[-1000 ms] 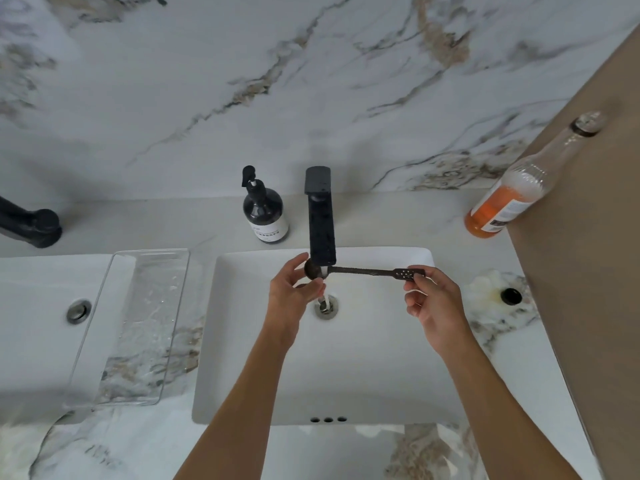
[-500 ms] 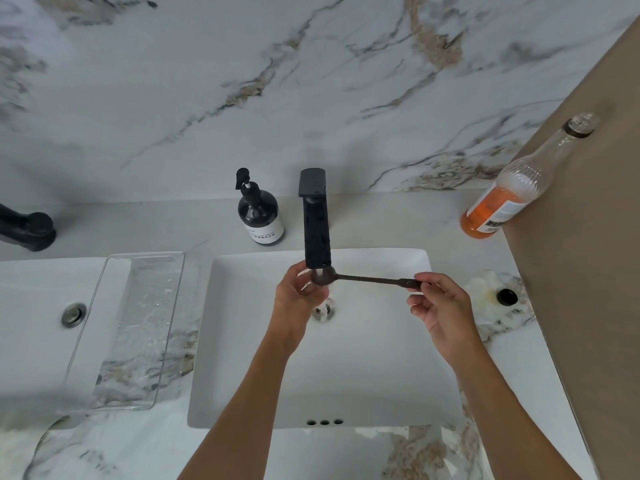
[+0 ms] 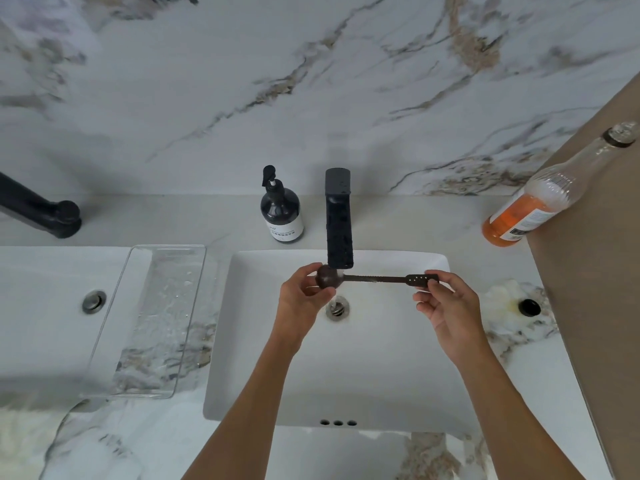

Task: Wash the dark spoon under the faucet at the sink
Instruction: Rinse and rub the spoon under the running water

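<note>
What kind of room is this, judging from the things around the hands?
Most likely a bathroom vanity: a white basin set in a marble counter, a black faucet, a dark pump bottle, and a second basin at the left.

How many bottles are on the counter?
2. The dark pump bottle stands behind the sink, left of the black faucet. The clear bottle of orange liquid is at the far right, by the brown panel. None looks hidden.

soft dim even light, faint shadows, wide-angle edge bending
</note>
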Demonstrator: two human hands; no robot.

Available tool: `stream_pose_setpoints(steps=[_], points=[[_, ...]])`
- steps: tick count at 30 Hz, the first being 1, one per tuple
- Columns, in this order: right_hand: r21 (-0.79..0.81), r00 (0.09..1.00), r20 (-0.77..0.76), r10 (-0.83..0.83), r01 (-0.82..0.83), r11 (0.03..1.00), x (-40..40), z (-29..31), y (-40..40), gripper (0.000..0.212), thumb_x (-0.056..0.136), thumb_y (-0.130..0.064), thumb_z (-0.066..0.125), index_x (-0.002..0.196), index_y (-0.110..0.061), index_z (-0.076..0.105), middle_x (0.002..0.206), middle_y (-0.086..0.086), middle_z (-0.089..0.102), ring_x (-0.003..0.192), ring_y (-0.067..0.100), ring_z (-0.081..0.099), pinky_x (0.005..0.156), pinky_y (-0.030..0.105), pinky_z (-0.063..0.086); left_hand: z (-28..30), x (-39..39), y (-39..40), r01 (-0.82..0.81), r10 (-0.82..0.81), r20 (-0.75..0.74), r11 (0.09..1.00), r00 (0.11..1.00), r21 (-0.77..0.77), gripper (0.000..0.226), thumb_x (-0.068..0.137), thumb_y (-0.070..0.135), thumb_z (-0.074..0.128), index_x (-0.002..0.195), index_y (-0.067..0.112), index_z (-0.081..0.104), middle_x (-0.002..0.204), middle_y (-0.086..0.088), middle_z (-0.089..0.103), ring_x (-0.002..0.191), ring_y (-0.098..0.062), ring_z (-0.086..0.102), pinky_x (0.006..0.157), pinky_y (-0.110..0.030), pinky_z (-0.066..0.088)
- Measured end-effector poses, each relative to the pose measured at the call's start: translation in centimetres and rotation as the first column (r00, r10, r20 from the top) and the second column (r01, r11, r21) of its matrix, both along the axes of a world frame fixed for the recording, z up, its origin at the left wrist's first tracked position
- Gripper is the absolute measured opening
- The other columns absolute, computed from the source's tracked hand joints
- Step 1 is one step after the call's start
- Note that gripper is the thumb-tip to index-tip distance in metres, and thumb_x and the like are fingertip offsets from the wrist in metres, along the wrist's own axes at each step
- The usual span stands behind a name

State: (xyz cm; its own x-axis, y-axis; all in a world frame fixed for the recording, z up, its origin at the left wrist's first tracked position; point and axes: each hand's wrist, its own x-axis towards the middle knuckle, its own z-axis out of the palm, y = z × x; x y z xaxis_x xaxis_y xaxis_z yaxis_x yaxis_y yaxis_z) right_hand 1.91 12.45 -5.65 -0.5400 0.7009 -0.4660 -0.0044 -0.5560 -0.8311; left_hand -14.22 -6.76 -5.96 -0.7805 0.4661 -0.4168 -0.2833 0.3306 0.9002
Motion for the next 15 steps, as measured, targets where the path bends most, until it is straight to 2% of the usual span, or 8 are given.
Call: stream_pose_setpoints(steps=[3, 5, 8, 15], points=[[-0.015, 1.0, 0.012, 0.022, -0.022, 1.0, -0.9, -0.1, -0.8, 0.015, 0.096, 0.004, 0.052, 0.103, -0.004, 0.063, 0.102, 0.026, 0.066, 0.059, 0.022, 0.063, 0.056, 0.026, 0.052, 0.3, -0.6, -1.1, -0.034, 0.033, -0.016, 0.999, 0.999, -0.025, 0.046, 0.084, 0.007, 0.077, 0.126, 0.021, 0.065, 0.087, 0.003, 0.072, 0.068, 0.004, 0.065, 0.06, -0.009, 0.046], [-0.024, 0.999, 0.012, 0.052, -0.051, 0.998, -1.7, -0.1, -1.5, 0.015, 0.096, 0.004, 0.052, 0.103, -0.004, 0.063, 0.101, 0.025, 0.068, 0.059, 0.022, 0.063, 0.056, 0.027, 0.052, 0.4, -1.1, -2.0, -0.062, 0.062, -0.015, 0.997, 0.998, -0.037, 0.047, 0.083, 0.009, 0.078, 0.126, 0.023, 0.065, 0.088, 0.004, 0.072, 0.069, 0.004, 0.065, 0.062, -0.011, 0.047], [-0.032, 0.995, 0.012, 0.101, -0.101, 0.994, -3.0, -0.1, -2.9, 0.015, 0.096, 0.003, 0.052, 0.102, -0.005, 0.063, 0.1, 0.024, 0.071, 0.061, 0.023, 0.062, 0.058, 0.029, 0.05, 0.7, -1.8, -3.9, -0.109, 0.109, -0.013, 0.993, 0.994, -0.044, 0.048, 0.082, 0.01, 0.079, 0.126, 0.024, 0.065, 0.096, -0.002, 0.074, 0.083, -0.009, 0.069, 0.073, -0.018, 0.046], [-0.041, 0.982, 0.023, 0.189, -0.188, 0.981, -5.9, -0.3, -5.6, 0.015, 0.096, 0.003, 0.053, 0.106, -0.001, 0.063, 0.09, 0.017, 0.074, 0.062, 0.025, 0.063, 0.06, 0.031, 0.048, 0.8, -3.1, -7.9, -0.197, 0.196, -0.022, 0.979, 0.98, -0.055, 0.047, 0.081, 0.008, 0.079, 0.124, 0.024, 0.067, 0.101, -0.013, 0.074, 0.097, -0.028, 0.071, 0.08, -0.022, 0.048]])
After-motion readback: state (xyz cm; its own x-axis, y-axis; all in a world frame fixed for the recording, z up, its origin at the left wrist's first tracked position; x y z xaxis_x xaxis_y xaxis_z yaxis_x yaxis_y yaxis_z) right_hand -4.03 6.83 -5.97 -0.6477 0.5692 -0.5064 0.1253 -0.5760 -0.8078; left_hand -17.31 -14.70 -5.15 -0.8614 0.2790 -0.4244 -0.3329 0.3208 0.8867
